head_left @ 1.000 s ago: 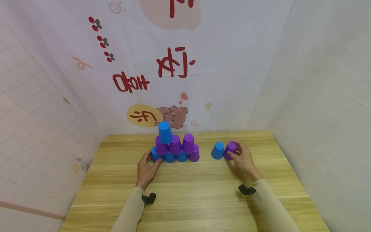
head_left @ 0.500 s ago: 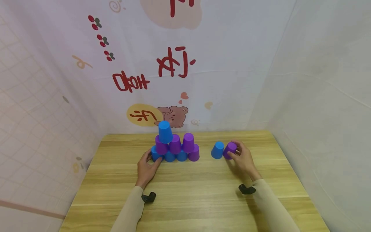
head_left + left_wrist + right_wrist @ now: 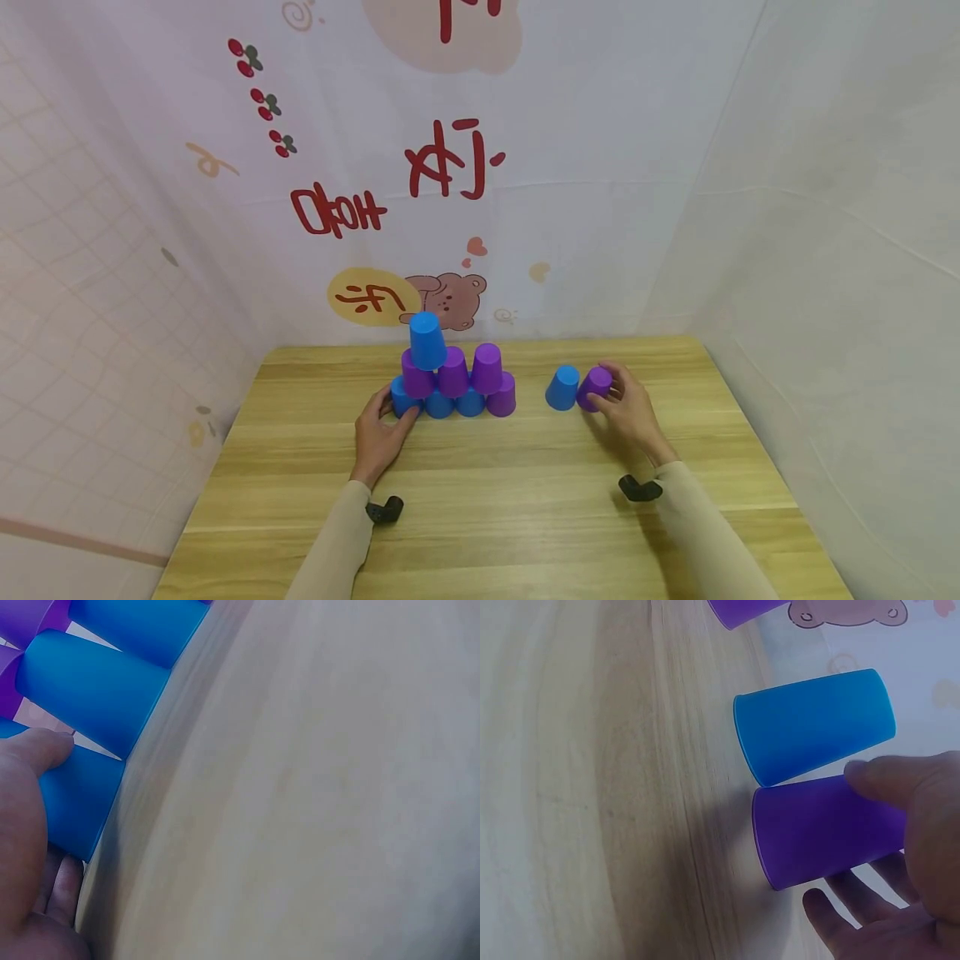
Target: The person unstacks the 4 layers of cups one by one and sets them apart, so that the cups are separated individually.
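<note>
Upside-down cups form a stepped stack at the back of the table in the head view. Three blue cups [image 3: 439, 405] and one purple cup [image 3: 502, 395] make the bottom row. Three purple cups [image 3: 452, 372] stand above, topped by a single blue cup [image 3: 427, 341] toward the left. My left hand [image 3: 378, 437] grips the leftmost bottom blue cup [image 3: 82, 799], thumb in front and fingers on its outer side. Off to the right, my right hand [image 3: 630, 415] holds a purple cup [image 3: 825, 832] between thumb and fingers. Beside that, touching or nearly so, stands another blue cup [image 3: 817, 724].
The wood-grain table [image 3: 480, 517] ends at a white printed cloth [image 3: 585, 167] hanging close behind the stack. Plain cloth [image 3: 840, 275] also walls the right side. A gap of bare table separates the stack from the two right-hand cups.
</note>
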The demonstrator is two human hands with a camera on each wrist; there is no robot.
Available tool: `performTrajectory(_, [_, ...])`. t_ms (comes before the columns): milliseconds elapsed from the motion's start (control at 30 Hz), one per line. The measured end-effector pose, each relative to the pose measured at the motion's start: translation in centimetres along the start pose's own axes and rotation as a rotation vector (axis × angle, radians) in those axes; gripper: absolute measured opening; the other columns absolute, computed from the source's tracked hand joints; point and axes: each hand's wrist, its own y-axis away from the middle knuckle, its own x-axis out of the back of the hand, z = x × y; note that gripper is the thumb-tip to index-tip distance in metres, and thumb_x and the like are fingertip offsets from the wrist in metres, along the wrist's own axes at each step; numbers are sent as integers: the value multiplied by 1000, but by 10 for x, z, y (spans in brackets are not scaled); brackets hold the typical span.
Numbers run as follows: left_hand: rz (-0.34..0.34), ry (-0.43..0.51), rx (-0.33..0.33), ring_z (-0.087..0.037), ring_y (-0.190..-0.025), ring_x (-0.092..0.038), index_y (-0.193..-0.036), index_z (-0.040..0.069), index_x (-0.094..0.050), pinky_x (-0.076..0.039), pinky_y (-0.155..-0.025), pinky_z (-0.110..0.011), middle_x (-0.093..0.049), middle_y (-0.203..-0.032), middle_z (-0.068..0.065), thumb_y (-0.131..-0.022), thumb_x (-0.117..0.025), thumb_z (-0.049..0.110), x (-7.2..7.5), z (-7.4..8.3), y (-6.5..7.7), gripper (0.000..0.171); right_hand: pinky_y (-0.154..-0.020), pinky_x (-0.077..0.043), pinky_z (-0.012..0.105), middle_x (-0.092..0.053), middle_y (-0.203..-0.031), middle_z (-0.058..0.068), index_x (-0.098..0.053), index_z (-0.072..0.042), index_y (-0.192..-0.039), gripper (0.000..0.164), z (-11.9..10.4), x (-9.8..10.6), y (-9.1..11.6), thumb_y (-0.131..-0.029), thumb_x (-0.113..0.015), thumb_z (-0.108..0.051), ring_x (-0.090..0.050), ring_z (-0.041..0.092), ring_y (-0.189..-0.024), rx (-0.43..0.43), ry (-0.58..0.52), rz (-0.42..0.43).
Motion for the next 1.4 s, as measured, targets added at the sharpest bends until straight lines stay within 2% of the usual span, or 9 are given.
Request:
performTrajectory(200, [-26,4,32,-36,-137,-75,-159,4,-61,-58,-121,-50,-70,-156,-19,-97,-91,14,2,1,-1,70,-127,-48,68,-56,-162,37,-39,0,-170,80,-2,2,2,-104,-82,-10,-55,60,-152,-35,33,-38])
performTrajectory(333, [-31,9,29,-37,-137,-75,-159,4,-61,-59,-121,-50,-70,-155,-19,-96,-91,13,2,2,-1,70,-131,-41,74,-52,-168,33,-34,-6,-174,90,-1,4,3,-102,-86,-21,-49,59,-157,-44,76,-47])
performTrajectory(500, [-36,24,38,-38,-137,-74,-159,4,-60,-59,-121,-51,-69,-156,-20,-97,-91,13,2,3,-1,70,-131,-34,83,-47,-174,30,-29,-10,-177,101,-2,7,6,-100,-89,-34,-44,59,-161,-33,140,-55])
performTrajectory(733, [-37,20,49,-38,-136,-75,-159,4,-60,-59,-122,-53,-69,-156,-20,-97,-91,13,2,4,0,70,-128,-35,85,-38,-181,27,-27,-9,-178,104,-12,14,8,-100,-88,-41,-39,58,-164,-14,178,-26])
performTrajectory(900, [-33,16,54,-38,-136,-75,-159,4,-60,-59,-122,-54,-69,-156,-20,-97,-91,13,2,4,0,70,-127,-35,86,-38,-181,25,-28,-13,-179,101,-25,16,7,-101,-86,-40,-39,56,-165,33,183,12])
performTrajectory(1100, [-34,23,60,-38,-137,-74,-159,4,-60,-58,-123,-54,-69,-156,-21,-97,-90,14,2,4,1,70,-126,-34,88,-39,-182,21,-30,-21,-179,100,-52,14,5,-100,-87,-42,-38,54,-167,89,159,39])
performTrajectory(1400, [-27,19,60,-35,-137,-74,-159,5,-61,-58,-122,-53,-70,-155,-18,-97,-90,12,2,3,0,70,-129,-33,84,-44,-181,14,-36,-27,-176,87,-95,2,-1,-103,-81,-39,-40,48,-167,199,120,29])
